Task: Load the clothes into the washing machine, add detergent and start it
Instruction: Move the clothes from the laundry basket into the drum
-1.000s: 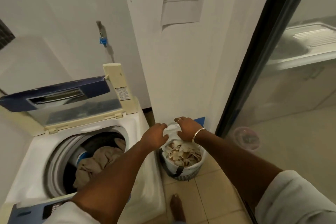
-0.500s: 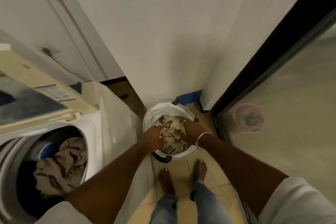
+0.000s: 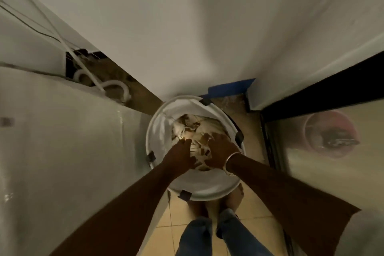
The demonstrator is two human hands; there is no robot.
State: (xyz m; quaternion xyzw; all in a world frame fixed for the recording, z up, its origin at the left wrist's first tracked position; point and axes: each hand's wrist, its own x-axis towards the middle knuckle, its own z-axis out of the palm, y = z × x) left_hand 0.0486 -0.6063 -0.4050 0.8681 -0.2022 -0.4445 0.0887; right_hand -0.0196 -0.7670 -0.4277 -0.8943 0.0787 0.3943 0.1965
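A round white laundry basket (image 3: 209,190) stands on the floor between the washing machine and the wall. Beige patterned clothes (image 3: 197,129) lie inside it. My left hand (image 3: 180,156) and my right hand (image 3: 221,153) are both down in the basket, pressed onto the clothes side by side. The fingers curl into the fabric, and blur hides whether they have closed on it. A bangle sits on my right wrist. The washing machine's white side (image 3: 62,151) fills the left; its tub is out of view.
White hoses (image 3: 108,87) run behind the machine. A white wall stands straight ahead, with blue tape (image 3: 230,88) at its base. A dark-framed glass door (image 3: 322,97) is at the right. My feet and jeans are on the tan tiles below the basket.
I have bent down over the basket, so the view tilted from the machine's open tub to the floor. Both hands went from the basket's rim down into the clothes.
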